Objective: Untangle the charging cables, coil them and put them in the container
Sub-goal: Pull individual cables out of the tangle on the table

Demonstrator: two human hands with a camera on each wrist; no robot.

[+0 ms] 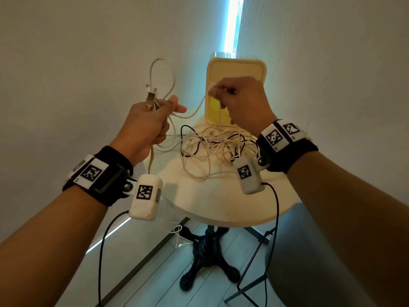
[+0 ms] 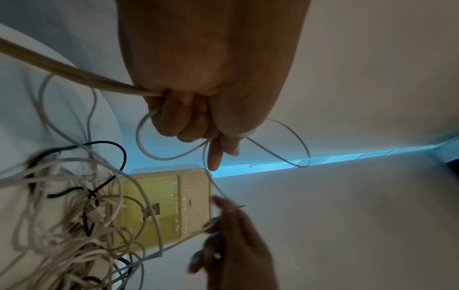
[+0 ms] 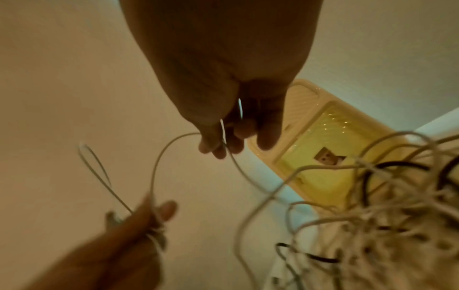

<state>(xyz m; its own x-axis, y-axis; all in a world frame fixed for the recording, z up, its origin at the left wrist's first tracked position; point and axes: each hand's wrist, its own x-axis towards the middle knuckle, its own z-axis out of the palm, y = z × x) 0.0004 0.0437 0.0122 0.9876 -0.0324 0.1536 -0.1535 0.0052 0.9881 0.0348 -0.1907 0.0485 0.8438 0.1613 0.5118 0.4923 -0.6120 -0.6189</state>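
Observation:
A tangle of white and black charging cables (image 1: pixel 218 149) lies on a small round white table (image 1: pixel 221 202). Behind it stands a pale yellow container (image 1: pixel 236 69), on its side with its opening toward me. My left hand (image 1: pixel 150 122) is raised left of the pile and grips loops of a white cable (image 1: pixel 163 80) with plug ends sticking up (image 1: pixel 150 96). In the left wrist view its fingers (image 2: pixel 183 121) curl round the strands. My right hand (image 1: pixel 239 98) pinches the same white cable (image 3: pixel 159 157) in front of the container (image 3: pixel 320 149).
White walls close in on the left and right, meeting at a lit gap (image 1: pixel 232 25) behind the container. The table stands on a black pedestal foot (image 1: pixel 208 258). A black wire-frame stand (image 1: pixel 254 262) is on the floor at the right. One cable end dangles below the table edge (image 1: pixel 178 231).

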